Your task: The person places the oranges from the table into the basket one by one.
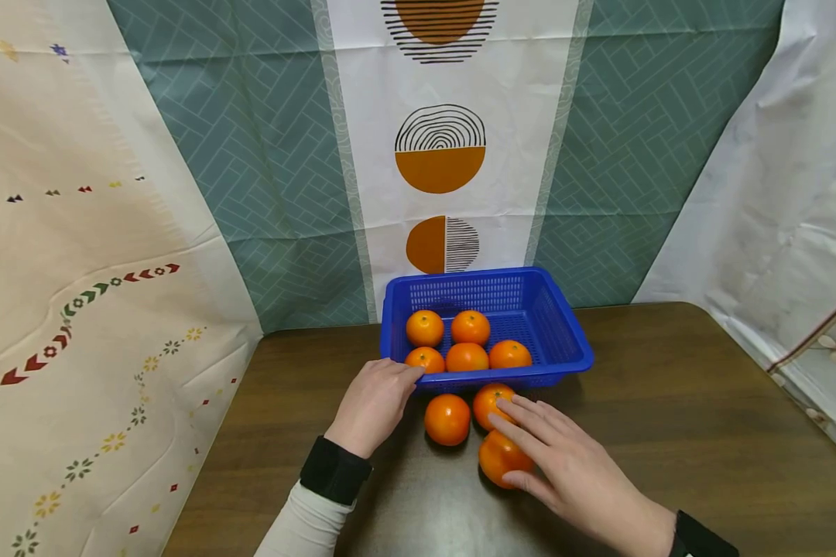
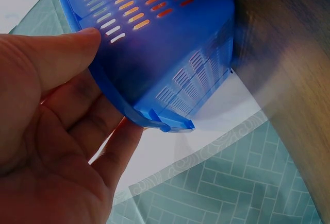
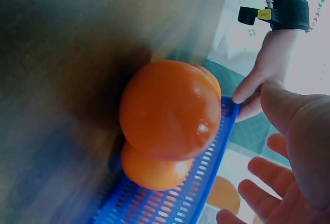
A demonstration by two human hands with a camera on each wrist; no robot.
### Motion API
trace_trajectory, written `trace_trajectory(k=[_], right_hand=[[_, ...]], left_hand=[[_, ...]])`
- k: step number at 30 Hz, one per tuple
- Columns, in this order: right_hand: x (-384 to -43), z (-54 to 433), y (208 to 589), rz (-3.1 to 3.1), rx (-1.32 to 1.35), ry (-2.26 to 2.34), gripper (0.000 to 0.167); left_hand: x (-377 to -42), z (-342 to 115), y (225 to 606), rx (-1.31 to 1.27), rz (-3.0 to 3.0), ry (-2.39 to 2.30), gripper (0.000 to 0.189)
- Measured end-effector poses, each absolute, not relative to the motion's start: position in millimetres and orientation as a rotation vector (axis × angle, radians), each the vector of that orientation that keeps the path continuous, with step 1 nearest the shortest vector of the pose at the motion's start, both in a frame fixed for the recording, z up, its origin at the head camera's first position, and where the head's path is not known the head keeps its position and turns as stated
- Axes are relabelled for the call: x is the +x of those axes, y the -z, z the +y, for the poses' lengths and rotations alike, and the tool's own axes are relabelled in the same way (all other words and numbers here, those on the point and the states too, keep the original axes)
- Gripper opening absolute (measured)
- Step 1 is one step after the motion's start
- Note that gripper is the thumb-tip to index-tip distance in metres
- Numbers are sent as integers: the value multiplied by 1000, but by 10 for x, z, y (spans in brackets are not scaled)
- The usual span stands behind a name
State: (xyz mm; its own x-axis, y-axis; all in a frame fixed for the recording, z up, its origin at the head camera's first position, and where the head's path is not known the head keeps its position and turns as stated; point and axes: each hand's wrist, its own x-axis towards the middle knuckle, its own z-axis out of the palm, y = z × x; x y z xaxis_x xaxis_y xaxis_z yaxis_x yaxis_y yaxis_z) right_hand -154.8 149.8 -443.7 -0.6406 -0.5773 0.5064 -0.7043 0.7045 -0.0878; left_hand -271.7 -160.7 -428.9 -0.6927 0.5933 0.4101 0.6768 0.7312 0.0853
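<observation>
At the front left corner of a blue plastic basket (image 1: 570, 362), my left hand (image 1: 374, 404) pinches the rim, thumb on the outer wall in the left wrist view. Several oranges (image 1: 467, 358) lie inside the basket. Three more are on the table before it: a left orange (image 1: 447, 420), a rear right orange (image 1: 493, 404) and a near right orange (image 1: 503, 458). Over the two right ones reaches my right hand (image 1: 581, 468), fingers extended and spread. In the right wrist view, the large orange (image 3: 167, 110) appears apart from the palm, and the fingers are not curled round it.
The basket stands on a dark brown wooden table (image 1: 669, 402), near its back edge. Behind it hangs a green and white patterned cloth (image 1: 272, 155). Light cloths cover the left and right sides. Oranges fill the basket's front and left; its right floor shows bare mesh.
</observation>
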Motion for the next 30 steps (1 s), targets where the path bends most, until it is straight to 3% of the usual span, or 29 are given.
trace_trajectory(k=[22,30], right_hand=[[-1503,1447,4609,-2534,1003,-374,83],[-1531,1436,4651,-2561,1009,-345,83]], left_hand=[[-2719,-1602,4286,-969,-2604,316,24],[-2714,-1602,4286,-973,-2586,302,22]])
